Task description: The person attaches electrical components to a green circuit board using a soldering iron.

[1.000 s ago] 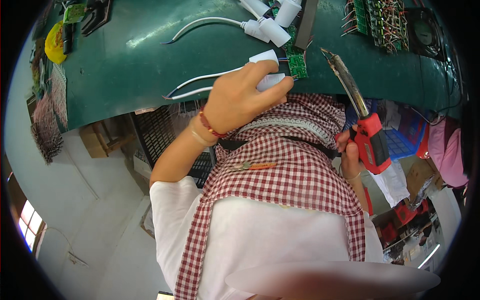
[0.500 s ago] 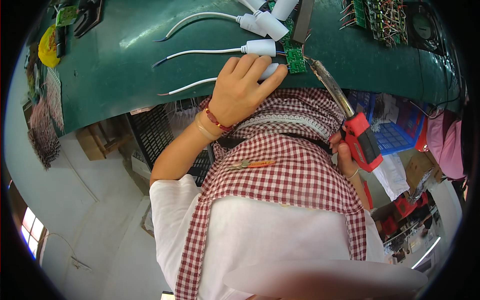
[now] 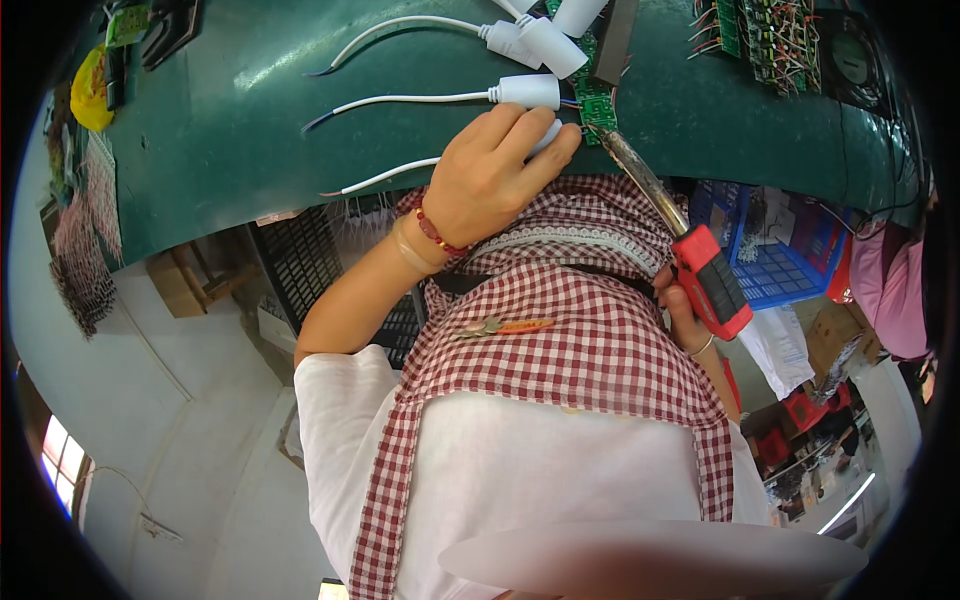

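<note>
My left hand (image 3: 490, 170) is closed round a white cylindrical housing (image 3: 546, 138), whose white cable (image 3: 390, 175) trails off to the left. At its right end, thin wires meet the edge of a strip of green circuit boards (image 3: 599, 112). My right hand (image 3: 683, 312) grips a soldering iron (image 3: 708, 280) by its red and black handle, partly hiding its own fingers. The iron's tip is at the board's near end, beside those wires. Another white housing (image 3: 528, 92) lies just beyond my left hand, wired to the same strip.
More white housings (image 3: 552, 47) and a dark bar (image 3: 612, 45) lie on the green tabletop (image 3: 240, 150). Wired boards (image 3: 780, 45) and a black round-faced device (image 3: 852, 62) are at the far right. Pliers (image 3: 505, 327) rest against my checked apron. A blue basket (image 3: 770, 275) stands below the table's right side.
The soldering iron has shifted left, its tip moving from beside the board onto its near end. My left hand stays on the housing, slightly farther right in the picture.
</note>
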A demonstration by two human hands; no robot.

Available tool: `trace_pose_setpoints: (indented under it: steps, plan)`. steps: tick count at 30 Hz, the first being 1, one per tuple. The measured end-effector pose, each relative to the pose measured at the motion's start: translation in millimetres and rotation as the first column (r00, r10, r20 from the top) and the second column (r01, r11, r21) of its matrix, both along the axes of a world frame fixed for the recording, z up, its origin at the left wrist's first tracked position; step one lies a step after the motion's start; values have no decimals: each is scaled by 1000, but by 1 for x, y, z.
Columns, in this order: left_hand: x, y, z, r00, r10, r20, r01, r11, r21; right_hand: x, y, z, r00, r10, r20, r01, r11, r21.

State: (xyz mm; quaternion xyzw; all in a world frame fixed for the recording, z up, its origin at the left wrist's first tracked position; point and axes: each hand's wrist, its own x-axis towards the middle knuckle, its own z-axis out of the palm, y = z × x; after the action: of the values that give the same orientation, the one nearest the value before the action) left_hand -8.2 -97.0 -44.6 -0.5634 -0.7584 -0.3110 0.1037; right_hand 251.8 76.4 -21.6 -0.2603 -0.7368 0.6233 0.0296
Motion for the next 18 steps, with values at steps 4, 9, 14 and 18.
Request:
trace_pose_setpoints:
  steps: [4,9,14,18]
  plan:
    - [1,0,-2,1000,-1,11,1,1000,-6,-3,0,0,1000,-8,-22,10,996,91]
    - [3,0,-3,1000,13,1,-13,1000,-3,12,6,-10,986,133,97,-149,973,176]
    - [2,1,-4,1000,6,4,-6,1000,-4,13,4,-5,996,90,3,-90,993,80]
    - [3,0,-4,1000,4,7,-4,1000,-3,16,7,-6,994,106,-29,-103,990,97]
